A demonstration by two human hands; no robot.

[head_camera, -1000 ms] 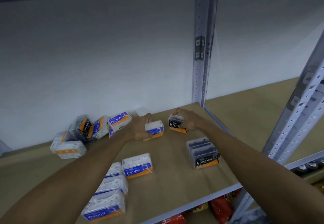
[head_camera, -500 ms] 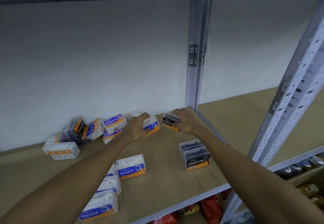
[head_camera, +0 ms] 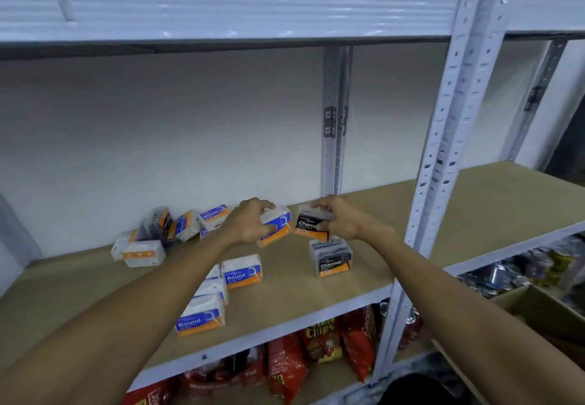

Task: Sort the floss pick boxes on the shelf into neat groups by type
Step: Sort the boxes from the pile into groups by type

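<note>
My left hand grips a white, blue and orange floss pick box, lifted above the wooden shelf. My right hand holds a black Charcoal box just above a stack of Charcoal boxes standing near the shelf's right side. A row of white Round boxes runs from the front edge back to one more Round box. A jumbled pile of mixed boxes, including a Smooth box, lies against the back wall on the left.
A grey metal upright stands at the shelf's right front corner and another at the back. Red snack bags fill the shelf below. Cans and a cardboard box sit lower right. An upper shelf beam hangs overhead.
Both hands have lifted their boxes off the shelf and drawn them toward me; the Charcoal box now hovers over the Charcoal stack. The camera has pulled back and tilted.
</note>
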